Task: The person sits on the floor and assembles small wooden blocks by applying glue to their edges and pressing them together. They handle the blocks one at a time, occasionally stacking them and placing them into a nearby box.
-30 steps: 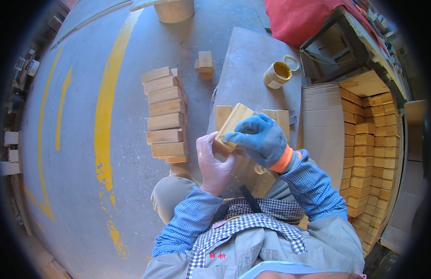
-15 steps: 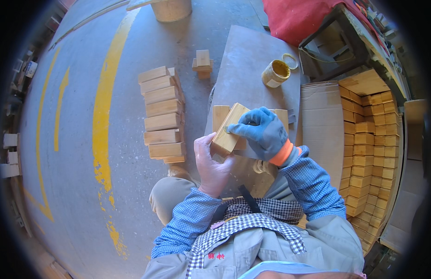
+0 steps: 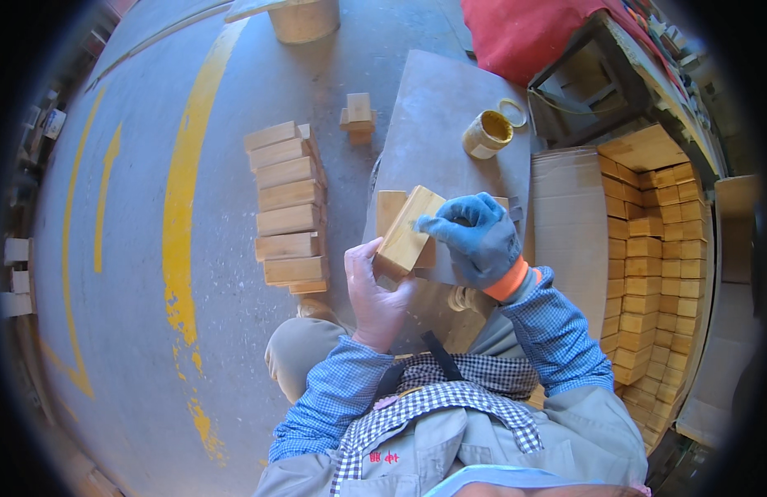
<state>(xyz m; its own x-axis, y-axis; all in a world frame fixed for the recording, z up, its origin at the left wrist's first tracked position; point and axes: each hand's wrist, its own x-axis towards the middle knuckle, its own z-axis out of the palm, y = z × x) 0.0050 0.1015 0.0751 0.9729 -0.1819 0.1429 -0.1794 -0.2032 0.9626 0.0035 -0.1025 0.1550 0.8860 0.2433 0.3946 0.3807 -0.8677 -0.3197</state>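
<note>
My left hand (image 3: 375, 290), which looks pale pink, grips the lower end of a light wooden block (image 3: 415, 224) between thumb and fingers. The block is tilted, its broad face turned up toward me. My right hand (image 3: 478, 236), in a blue-grey glove with an orange cuff, has thumb and forefinger pinched together at the block's right edge. Whatever sits in that pinch, if anything, is too small to make out. Behind the held block, another wooden block (image 3: 390, 209) rests on the board, partly covered.
A grey board (image 3: 433, 108) lies ahead, bearing an open jar of brownish-yellow paste (image 3: 488, 135) and its lid (image 3: 512, 113). Stacked wooden blocks (image 3: 288, 196) stand on the floor at left, a smaller stack (image 3: 359, 120) farther off. At right, a cardboard-lined box holds many blocks (image 3: 644, 286).
My right hand's fingertips have slid a little to the right, from the middle of the block's face to its edge. My left hand keeps its grip on the block.
</note>
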